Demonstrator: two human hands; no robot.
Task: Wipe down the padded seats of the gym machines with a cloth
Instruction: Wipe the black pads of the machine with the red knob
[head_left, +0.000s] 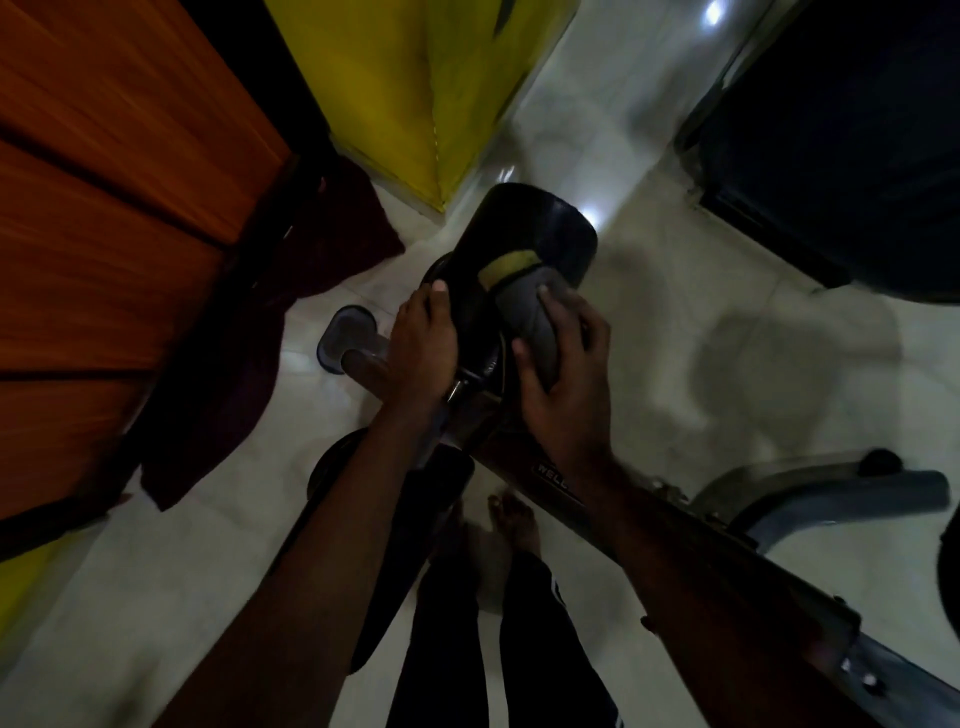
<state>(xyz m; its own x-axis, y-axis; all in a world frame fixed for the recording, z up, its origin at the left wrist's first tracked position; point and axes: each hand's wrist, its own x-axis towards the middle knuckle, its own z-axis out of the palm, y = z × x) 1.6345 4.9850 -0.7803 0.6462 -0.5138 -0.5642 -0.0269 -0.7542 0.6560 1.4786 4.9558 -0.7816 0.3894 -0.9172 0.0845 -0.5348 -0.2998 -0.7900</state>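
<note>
A black padded seat (540, 234) of an exercise machine stands in the middle of the view, with a yellowish worn patch (511, 262) on its top. My right hand (566, 364) holds a grey cloth (535, 312) against the seat's near right side, thumb and fingers curled round the cloth. My left hand (423, 348) grips the seat's near left edge, thumb lying on top of the padding. Both forearms reach in from below.
The machine's brown frame bar (701, 551) runs to the lower right, a grey foot (831, 493) beside it. A pedal (345, 338) sits left of the seat. Dark red cloth (249, 364) hangs by an orange wooden door (104, 234). My bare feet (509, 525) stand on white tiles.
</note>
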